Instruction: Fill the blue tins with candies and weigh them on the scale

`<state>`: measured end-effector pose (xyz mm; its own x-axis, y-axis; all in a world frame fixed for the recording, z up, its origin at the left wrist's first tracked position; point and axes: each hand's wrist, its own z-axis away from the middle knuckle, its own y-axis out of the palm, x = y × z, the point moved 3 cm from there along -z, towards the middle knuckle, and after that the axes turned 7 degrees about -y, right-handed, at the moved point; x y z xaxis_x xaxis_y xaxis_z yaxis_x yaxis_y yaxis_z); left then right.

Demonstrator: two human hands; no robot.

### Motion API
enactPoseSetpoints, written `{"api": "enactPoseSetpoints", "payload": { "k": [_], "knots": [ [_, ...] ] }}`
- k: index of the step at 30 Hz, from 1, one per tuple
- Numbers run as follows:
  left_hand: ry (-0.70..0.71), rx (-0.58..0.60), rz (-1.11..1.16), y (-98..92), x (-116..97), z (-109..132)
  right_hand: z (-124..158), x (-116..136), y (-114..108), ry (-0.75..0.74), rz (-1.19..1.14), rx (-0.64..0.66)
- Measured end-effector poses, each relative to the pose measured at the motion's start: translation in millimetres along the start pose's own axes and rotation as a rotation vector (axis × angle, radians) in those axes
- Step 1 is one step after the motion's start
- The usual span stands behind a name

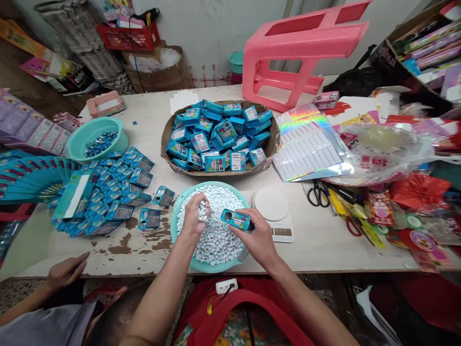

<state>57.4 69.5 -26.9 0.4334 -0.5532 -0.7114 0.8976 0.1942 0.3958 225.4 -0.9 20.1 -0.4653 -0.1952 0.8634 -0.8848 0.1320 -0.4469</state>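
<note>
A turquoise basin (175,222) full of small white candies (219,245) stands at the table's front edge. Over its left part, my left hand (196,211) is closed round a scoop of these candies, some showing between thumb and fingers. My right hand (257,235) grips a small blue candy box (235,219) above the basin's right part; a dark round hole shows at the box's left end. Left of the basin, two similar boxes lie apart, an upper box (163,196) and a lower box (149,218), both with round holes.
Behind the basin, a cardboard tray (219,177) holds many blue boxes. A white scale (284,230), scissors (318,194) and a pink stool (273,48) stand rightward. Piled boxes (111,192) and a turquoise bowl (122,139) lie left. Another person's hand (67,272) rests near the front-left edge.
</note>
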Motion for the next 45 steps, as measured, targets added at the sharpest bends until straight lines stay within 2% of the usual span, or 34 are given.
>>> {"api": "enactPoseSetpoints", "payload": {
  "k": [2, 4, 8, 11, 17, 22, 26, 30, 45],
  "knots": [
    [-0.021, 0.095, 0.217, 11.3, -11, 14, -6, 9, 10, -0.058, 0.073, 0.048],
    [0.059, 0.122, 0.296, 20.5, -19, 25, -10, 15, 20, -0.090, 0.140, 0.096],
    [0.283, 0.074, 0.256, 28.9, -24, 35, -12, 20, 29, -0.097, 0.207, 0.123],
    [0.343, 0.059, 0.208, 29.8, -24, 36, -12, 19, 30, -0.099, 0.193, 0.130],
    [0.330, 0.030, 0.155, 31.4, -22, 31, -12, 16, 27, -0.076, 0.143, 0.104],
    [0.353, -0.065, 0.100, 36.8, -22, 29, -13, 18, 26, -0.119, 0.156, 0.112],
    [0.337, -0.037, 0.039, 44.6, -23, 33, -15, 16, 22, -0.095, 0.126, 0.105],
    [0.377, -0.064, 0.000, 49.9, -25, 37, -15, 15, 20, -0.088, 0.070, 0.125],
    [0.412, -0.081, 0.003, 64.6, -22, 44, -12, 10, 4, -0.007, -0.108, 0.025]
  ]
}}
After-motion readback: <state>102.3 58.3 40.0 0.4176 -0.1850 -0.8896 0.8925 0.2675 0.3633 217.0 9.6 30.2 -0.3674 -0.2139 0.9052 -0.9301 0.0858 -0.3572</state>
